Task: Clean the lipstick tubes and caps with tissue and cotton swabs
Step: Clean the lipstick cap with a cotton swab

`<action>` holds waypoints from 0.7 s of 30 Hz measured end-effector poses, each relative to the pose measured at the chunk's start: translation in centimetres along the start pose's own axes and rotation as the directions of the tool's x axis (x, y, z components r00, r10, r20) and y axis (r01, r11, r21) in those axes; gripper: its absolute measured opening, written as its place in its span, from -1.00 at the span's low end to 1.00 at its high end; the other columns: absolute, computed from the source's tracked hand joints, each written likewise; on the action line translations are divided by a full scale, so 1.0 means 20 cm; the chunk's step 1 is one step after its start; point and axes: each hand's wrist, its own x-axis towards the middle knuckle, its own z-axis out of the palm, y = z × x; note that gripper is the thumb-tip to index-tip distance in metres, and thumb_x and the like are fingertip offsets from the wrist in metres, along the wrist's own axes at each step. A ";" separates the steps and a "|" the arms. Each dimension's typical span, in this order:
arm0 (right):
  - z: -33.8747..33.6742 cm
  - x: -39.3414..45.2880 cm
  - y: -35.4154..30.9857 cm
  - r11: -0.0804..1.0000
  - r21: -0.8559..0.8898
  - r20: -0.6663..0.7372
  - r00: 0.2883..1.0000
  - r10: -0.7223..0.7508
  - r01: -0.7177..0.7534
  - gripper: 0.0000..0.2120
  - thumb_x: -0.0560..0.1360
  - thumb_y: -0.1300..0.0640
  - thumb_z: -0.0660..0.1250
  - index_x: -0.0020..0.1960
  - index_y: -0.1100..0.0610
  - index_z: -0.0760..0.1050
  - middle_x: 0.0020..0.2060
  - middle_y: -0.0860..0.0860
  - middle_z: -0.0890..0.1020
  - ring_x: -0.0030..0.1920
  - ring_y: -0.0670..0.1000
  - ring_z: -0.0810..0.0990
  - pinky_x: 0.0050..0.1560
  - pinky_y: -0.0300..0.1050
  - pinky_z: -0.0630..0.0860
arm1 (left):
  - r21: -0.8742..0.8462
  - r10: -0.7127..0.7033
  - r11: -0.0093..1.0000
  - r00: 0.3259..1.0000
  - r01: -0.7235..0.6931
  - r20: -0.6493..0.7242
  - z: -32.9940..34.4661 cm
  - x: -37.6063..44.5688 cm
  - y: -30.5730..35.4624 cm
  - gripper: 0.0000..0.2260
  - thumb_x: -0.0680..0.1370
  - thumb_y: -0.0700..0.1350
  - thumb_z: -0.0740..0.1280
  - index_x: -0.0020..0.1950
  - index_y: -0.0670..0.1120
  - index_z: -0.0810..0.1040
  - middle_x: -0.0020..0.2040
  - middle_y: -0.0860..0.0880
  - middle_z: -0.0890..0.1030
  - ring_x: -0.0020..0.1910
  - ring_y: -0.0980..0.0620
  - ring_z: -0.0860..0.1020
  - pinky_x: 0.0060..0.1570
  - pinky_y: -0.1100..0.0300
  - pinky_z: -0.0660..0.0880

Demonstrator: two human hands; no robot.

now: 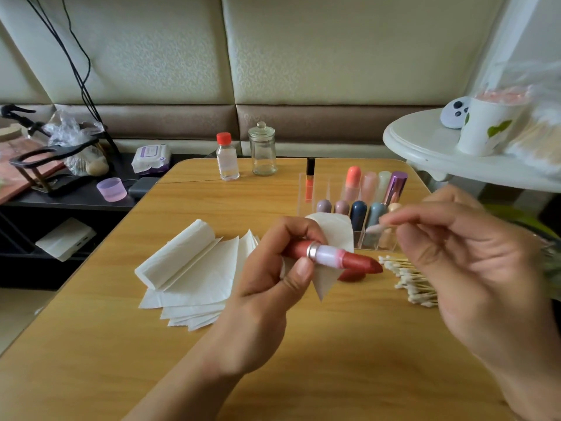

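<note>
- Head view, far left of the frame: a dark shelf unit (69,205) beside the surface carries a pack of wet wipes (151,158) and a small purple cup (111,189).
- Left of centre on the wooden surface (91,344) lies a fanned stack of white tissues (188,281), its top sheet curled over.
- Upper centre, at the far edge of the surface: a clear bottle with a red cap (227,156) stands just beside a lidded glass jar (262,150).
- Centre: the left hand (267,287) grips an open red lipstick tube (331,256) together with a piece of tissue (334,238); the fingers are curled round the base, and the red bullet points to the right.
- Just below the bullet, a red cap (352,275) lies on the surface.
- Right of centre, behind the hands: a clear organizer (321,189) holds upright lipsticks in several colours and an orange lip gloss (309,180).
- Right: the right hand (461,256) pinches a cotton swab (376,228) between thumb and fingertips, the tip apart from the lipstick.
- Under that hand, a pile of cotton swabs (406,278) rests on the surface.
- Upper right: a white round table (425,147) bears a paper cup (482,129).
</note>
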 end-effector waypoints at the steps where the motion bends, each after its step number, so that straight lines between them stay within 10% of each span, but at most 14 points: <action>1: 0.01 0.00 0.00 1.000 -0.001 0.018 1.000 -0.011 0.011 -0.87 0.53 0.08 0.34 0.01 -0.02 0.65 -0.22 0.03 0.49 -0.18 0.05 0.45 -0.09 -0.26 0.41 | 0.035 0.015 0.999 1.000 -0.015 0.017 0.00 0.00 0.00 -0.86 0.59 -0.08 0.19 0.09 -0.08 0.46 -0.14 0.05 0.44 -0.17 0.07 0.34 -0.14 0.23 0.30; 21: 0.04 -0.01 0.00 0.997 0.068 0.146 0.989 0.017 -0.027 -0.85 0.53 0.06 0.35 -0.04 0.09 0.65 -0.20 -0.01 0.43 -0.23 -0.07 0.44 -0.18 -0.48 0.45 | -0.024 0.026 0.999 0.999 -0.026 0.026 -0.01 -0.02 -0.03 -0.87 0.59 -0.10 0.20 0.09 -0.06 0.47 -0.13 -0.26 0.48 -0.14 -0.31 0.40 -0.09 0.04 0.30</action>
